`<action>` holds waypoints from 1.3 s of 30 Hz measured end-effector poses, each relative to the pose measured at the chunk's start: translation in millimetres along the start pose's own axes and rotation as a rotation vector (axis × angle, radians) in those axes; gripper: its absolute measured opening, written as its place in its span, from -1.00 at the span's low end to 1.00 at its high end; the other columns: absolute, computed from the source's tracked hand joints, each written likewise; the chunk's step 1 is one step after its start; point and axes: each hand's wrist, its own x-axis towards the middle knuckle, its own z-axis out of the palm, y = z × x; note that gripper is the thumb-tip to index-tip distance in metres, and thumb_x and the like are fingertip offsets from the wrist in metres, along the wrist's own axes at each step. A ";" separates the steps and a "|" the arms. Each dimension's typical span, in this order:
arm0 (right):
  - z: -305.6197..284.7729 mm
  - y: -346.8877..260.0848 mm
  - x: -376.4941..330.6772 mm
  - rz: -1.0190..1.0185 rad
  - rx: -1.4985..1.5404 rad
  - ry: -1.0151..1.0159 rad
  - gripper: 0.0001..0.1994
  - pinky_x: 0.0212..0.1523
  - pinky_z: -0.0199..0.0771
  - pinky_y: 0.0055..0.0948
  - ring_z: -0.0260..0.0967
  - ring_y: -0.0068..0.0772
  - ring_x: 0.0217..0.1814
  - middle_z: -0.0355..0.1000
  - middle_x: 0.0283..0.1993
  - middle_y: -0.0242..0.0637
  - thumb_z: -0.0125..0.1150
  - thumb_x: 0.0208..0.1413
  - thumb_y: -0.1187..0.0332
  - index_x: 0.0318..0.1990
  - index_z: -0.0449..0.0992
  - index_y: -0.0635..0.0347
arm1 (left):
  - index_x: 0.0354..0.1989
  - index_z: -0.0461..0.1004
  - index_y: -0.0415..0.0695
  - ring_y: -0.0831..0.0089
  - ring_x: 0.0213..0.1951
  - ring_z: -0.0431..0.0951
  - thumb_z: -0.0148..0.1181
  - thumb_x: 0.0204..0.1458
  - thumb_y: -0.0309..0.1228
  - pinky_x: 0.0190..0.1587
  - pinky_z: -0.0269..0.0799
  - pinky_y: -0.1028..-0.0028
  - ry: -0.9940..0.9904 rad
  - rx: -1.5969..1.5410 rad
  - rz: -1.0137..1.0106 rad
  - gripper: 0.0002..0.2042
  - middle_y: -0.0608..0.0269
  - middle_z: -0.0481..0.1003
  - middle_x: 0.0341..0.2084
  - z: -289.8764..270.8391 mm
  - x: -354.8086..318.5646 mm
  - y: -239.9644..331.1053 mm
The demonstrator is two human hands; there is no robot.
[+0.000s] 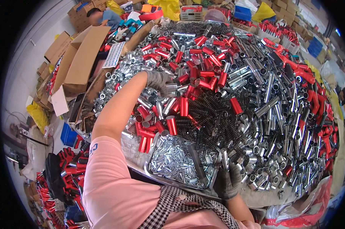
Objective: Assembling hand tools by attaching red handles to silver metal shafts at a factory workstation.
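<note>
My left hand point(159, 82), in a grey glove, reaches into the heap with its fingers curled down among silver sleeves and red metal tubes point(184, 107). What lies inside those fingers is hidden. Close to my body, my right hand point(230, 183), also gloved, is closed on a slim silver metal tube point(225, 160) that points up and away. Beside it is a shallow metal tray point(146, 164) of small silver pins point(172, 160), with a dark flat bar point(197, 164) lying across them. Black coil springs point(214, 114) spread between my hands.
Silver tubes point(271, 107) cover the table's right side, with red-handled tools point(313, 99) along its edge. An open cardboard box point(81, 57) stands at left. More red tools point(71, 168) are piled at lower left. Another person point(109, 17) is at the far left.
</note>
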 end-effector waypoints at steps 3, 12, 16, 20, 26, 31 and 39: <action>7.3 -10.0 -6.6 0.127 0.233 0.010 -0.74 -0.05 0.34 -0.42 0.34 -0.47 -0.10 0.43 -0.10 -0.20 0.04 0.20 0.38 -0.01 0.35 0.32 | -0.21 0.48 -0.13 0.26 -0.27 0.53 0.37 -0.37 -0.16 -0.17 0.41 0.28 0.085 -0.073 0.037 -0.51 0.12 0.54 -0.34 16.5 -22.9 11.8; 9.2 -41.2 -36.7 0.050 0.043 0.021 -0.75 -0.37 0.31 -0.59 0.27 -0.61 -0.39 0.35 -0.35 -0.38 0.10 0.14 0.44 -0.04 0.30 0.23 | 0.06 0.39 -0.09 0.09 0.03 0.35 0.20 -0.26 -0.43 0.15 0.27 0.31 0.566 0.331 -0.061 -0.45 0.02 0.37 0.00 84.5 -85.1 37.8; 10.0 -61.5 -65.2 -0.234 -0.139 0.032 -0.68 -0.28 0.38 -0.37 0.27 -0.55 -0.38 0.35 -0.35 -0.39 -0.02 0.25 0.19 0.06 0.34 0.14 | -0.16 0.46 -0.15 0.05 -0.17 0.46 0.16 -0.21 -0.41 -0.06 0.38 0.25 0.980 0.119 -0.051 -0.66 0.00 0.49 -0.24 111.5 -124.6 61.2; 27.7 -81.5 -107.4 -0.281 -0.272 0.007 -0.61 -0.16 0.43 -0.26 0.27 -0.44 -0.31 0.31 -0.38 -0.31 -0.05 0.25 0.09 -0.01 0.33 0.25 | -0.13 0.44 -0.16 0.32 -0.53 0.52 0.31 -0.11 -0.25 -0.51 0.44 0.35 0.968 -0.904 -0.098 -0.61 0.18 0.54 -0.48 151.1 -158.1 96.6; 56.3 -89.3 -185.5 0.034 -0.233 -0.076 -0.67 -0.51 0.15 -0.67 0.13 -0.71 -0.53 0.25 -0.52 -0.48 -0.08 0.29 0.23 0.03 0.35 0.31 | -0.12 0.40 -0.20 0.32 -0.38 0.49 0.18 0.03 -0.18 -0.43 0.43 0.38 0.389 -2.045 0.662 -0.63 0.19 0.47 -0.43 227.6 -215.9 205.2; 61.8 -85.6 -214.7 0.125 -0.198 -0.123 -0.63 -0.48 0.15 -0.72 0.15 -0.72 -0.51 0.32 -0.42 -0.50 0.07 0.19 0.18 0.04 0.37 0.24 | -0.02 0.41 -0.22 0.42 -0.29 0.53 0.17 0.04 -0.40 -0.27 0.47 0.52 0.488 -1.462 0.263 -0.68 0.14 0.49 -0.21 278.6 -264.2 250.2; 66.8 -89.6 -243.7 0.030 -0.448 -0.350 -0.73 -0.32 0.39 -0.58 0.34 -0.63 -0.39 0.46 -0.38 -0.36 0.12 0.08 0.47 -0.05 0.44 0.31 | -0.12 0.55 -0.11 0.27 -0.07 0.47 0.31 -0.12 -0.47 0.02 0.35 0.35 0.537 -0.578 0.555 -0.68 0.11 0.49 -0.17 310.9 -300.8 265.2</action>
